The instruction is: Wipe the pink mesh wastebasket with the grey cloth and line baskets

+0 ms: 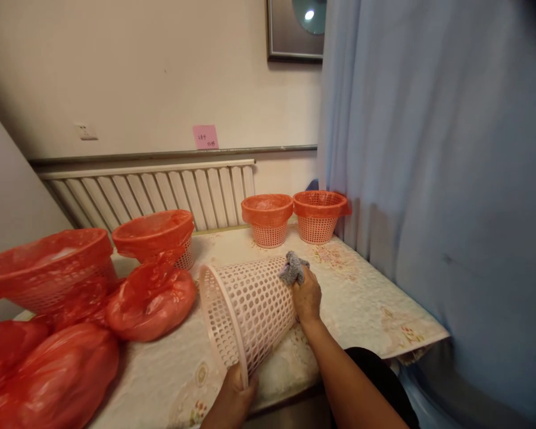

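Observation:
A pale pink plastic wastebasket [261, 304] with round holes lies tilted on its side above the table, its wide mouth toward the left. My left hand [236, 396] is closed on the basket's rim at the near edge, thumb and fingers on either side of the wall. My right hand [307, 296] is closed around a crumpled grey cloth [293, 268] and presses it against the basket near the base end. Part of the right fingers is hidden behind the cloth and hand.
Two baskets lined with red bags, a left one [268, 220] and a right one [319, 217], stand at the back. More lined baskets [154, 232] and filled red plastic bags [149, 304] crowd the left. A blue curtain [411, 179] hangs along the right side of the cloth-covered table [361, 298].

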Available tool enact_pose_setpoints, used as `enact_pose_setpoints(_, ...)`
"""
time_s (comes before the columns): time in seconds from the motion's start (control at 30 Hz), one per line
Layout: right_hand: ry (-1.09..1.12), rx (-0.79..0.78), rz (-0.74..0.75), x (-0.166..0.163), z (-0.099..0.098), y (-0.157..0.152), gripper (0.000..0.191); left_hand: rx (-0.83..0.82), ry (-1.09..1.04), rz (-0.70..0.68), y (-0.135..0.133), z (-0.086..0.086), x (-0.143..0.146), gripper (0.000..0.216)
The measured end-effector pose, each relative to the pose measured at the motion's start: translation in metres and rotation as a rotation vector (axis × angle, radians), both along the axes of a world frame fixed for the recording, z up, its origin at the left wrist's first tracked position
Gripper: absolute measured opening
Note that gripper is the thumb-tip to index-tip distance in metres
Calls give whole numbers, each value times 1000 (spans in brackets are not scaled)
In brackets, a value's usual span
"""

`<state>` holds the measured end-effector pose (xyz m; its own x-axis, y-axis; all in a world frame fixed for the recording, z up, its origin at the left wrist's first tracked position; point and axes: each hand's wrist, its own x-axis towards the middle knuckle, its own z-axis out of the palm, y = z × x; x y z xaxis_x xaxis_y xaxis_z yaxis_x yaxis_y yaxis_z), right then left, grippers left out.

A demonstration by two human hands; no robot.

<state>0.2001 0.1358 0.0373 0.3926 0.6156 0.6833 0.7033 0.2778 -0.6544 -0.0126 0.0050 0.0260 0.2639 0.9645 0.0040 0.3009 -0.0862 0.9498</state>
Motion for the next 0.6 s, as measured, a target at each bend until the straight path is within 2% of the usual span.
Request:
enact_pose_setpoints(0.07, 58, -20, -29, 1, -2, -1, 43, 6, -22, 1, 4, 2, -2, 33)
enact_pose_setpoints(0.27, 139, -59, -43, -6, -12, -5, 41, 59, -196, 138, 25, 21, -2, 47)
enact_pose_setpoints(0.43, 136, 14, 7, -23, -35, -12, 51, 17, -317, 76, 37, 37, -2, 52)
enact_pose_setpoints(0.53, 84, 82, 76, -45, -48, -26, 62, 5, -339, 79, 42, 40, -4, 53)
enact_pose_setpoints(0.6, 22, 128, 151, -61, -49, -42, 64, 24, -356, 73, 44, 42, -5, 51)
